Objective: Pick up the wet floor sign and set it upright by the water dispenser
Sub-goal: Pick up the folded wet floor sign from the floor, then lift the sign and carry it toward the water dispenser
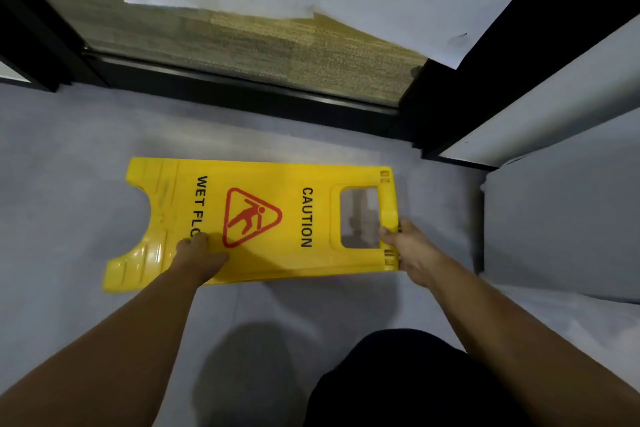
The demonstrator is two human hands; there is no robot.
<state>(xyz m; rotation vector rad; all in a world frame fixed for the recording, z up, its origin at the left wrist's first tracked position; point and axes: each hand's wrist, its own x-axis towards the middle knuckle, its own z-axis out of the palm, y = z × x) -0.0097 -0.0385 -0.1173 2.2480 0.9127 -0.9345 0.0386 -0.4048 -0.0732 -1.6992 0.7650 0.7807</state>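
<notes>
We see both bare forearms reaching forward and down from the lower corners of the view, converging toward the middle, the hands well apart from each other. The left hand point(199, 255) lies knuckles up with its fingers curled down flat, wrist straight and in line with the forearm. The right hand point(410, 248) is turned with the thumb on top and pointing left, the fingers wrapped below and out of sight, so it seems closed in a grip, though motion blur keeps us from being sure how tightly; a dark-clothed knee or thigh shows beneath the right forearm.
</notes>
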